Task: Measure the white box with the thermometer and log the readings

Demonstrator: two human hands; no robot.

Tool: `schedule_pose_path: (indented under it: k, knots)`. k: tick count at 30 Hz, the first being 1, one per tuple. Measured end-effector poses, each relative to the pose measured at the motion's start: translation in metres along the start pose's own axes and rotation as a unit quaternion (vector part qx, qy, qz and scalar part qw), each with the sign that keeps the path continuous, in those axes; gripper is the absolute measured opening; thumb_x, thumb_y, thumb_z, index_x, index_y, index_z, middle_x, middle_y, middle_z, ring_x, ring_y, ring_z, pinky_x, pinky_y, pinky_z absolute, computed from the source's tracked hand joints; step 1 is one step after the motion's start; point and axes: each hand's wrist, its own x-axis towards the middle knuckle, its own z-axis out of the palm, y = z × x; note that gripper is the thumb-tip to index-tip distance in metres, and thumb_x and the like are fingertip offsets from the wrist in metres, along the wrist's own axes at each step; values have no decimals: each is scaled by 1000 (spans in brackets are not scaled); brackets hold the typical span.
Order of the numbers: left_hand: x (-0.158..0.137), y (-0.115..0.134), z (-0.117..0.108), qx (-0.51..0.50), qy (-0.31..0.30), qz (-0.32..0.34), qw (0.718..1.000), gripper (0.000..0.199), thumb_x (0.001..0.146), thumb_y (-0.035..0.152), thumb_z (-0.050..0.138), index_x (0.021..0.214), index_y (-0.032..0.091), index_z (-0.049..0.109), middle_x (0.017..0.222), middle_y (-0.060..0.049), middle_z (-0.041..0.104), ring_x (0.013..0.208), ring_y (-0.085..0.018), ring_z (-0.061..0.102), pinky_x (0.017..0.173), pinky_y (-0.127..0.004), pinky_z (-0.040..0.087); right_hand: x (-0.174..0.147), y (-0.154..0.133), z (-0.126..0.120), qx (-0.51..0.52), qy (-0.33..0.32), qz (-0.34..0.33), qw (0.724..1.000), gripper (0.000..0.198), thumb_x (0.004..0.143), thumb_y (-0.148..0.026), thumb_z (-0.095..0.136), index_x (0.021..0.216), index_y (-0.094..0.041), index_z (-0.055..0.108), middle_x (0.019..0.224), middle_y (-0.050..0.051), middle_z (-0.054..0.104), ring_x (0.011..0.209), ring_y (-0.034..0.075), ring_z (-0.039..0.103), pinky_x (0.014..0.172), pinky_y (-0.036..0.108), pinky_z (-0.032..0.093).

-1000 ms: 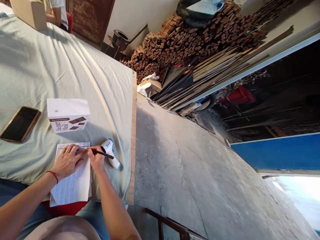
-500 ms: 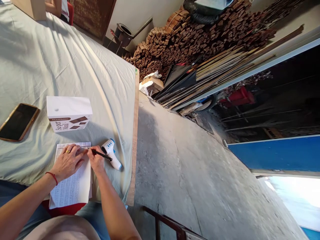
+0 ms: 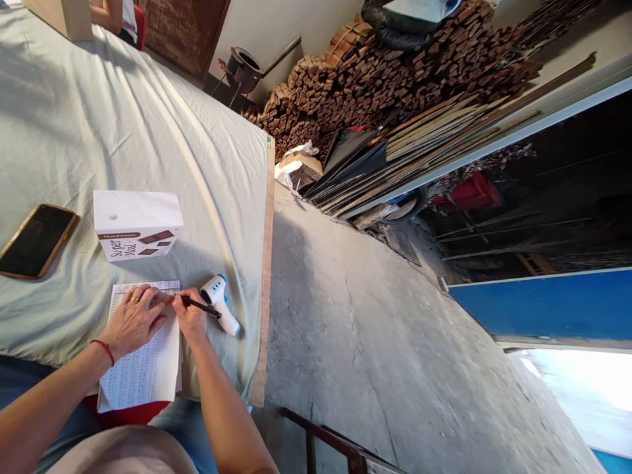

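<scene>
The black pen [image 3: 205, 308] is slanting over the top right of the written sheets [image 3: 141, 375], and the right hand [image 3: 190, 317] is gripping it close to the tip, fingers bunched. Beside it, the left hand [image 3: 134, 321] is lying spread and palm down, holding nothing, just pinning the paper. That pinning is looking important: the bottom of the stack is seemingly jutting past the near edge of the bench [image 3: 266, 257], so a lifted palm could be letting the pages skew or slide lapward. The cloth [image 3: 148, 145] underneath is rucking into folds, and a soft wrinkle could be making the nib skip or poke through. Now, just right of the writing hand, a white thermometer gun [image 3: 221, 306] is lying close to the bench's right side; the pen's tail is crossing over it in this view, contact impossible to tell, and a careless elbow could be nudging it floorward. Farther out, the white carton [image 3: 137, 224] is standing beyond the sheets, while the phone [image 3: 38, 240] is resting well off leftward.
</scene>
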Motion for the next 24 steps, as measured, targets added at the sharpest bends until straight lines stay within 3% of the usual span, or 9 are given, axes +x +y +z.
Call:
schedule_pose_path:
  k: [8, 16, 24]
  knots:
    - [0, 1, 1, 16, 2, 6, 1000, 31, 101, 31, 49, 119, 28, 74, 120, -12, 64, 121, -32, 54, 104, -50, 47, -1, 3, 1, -8, 13, -17, 1000, 10, 86, -31, 56, 79, -25, 58, 73, 1, 65, 70, 19, 60, 73, 32, 51]
    - [0, 1, 0, 21, 18, 14, 1000, 27, 99, 27, 54, 116, 27, 74, 119, -12, 64, 120, -31, 55, 103, -48, 47, -1, 10, 5, -36, 51, -98, 993, 13, 91, -30, 52, 81, -24, 58, 69, -1, 64, 64, 17, 59, 66, 28, 50]
    - [0, 1, 2, 21, 25, 12, 999, 29, 99, 29, 55, 120, 28, 74, 117, -11, 65, 119, -31, 56, 102, -48, 48, -2, 15, 7, -51, 75, -127, 988, 13, 92, -28, 52, 83, -23, 59, 70, -1, 63, 63, 16, 59, 64, 27, 51]
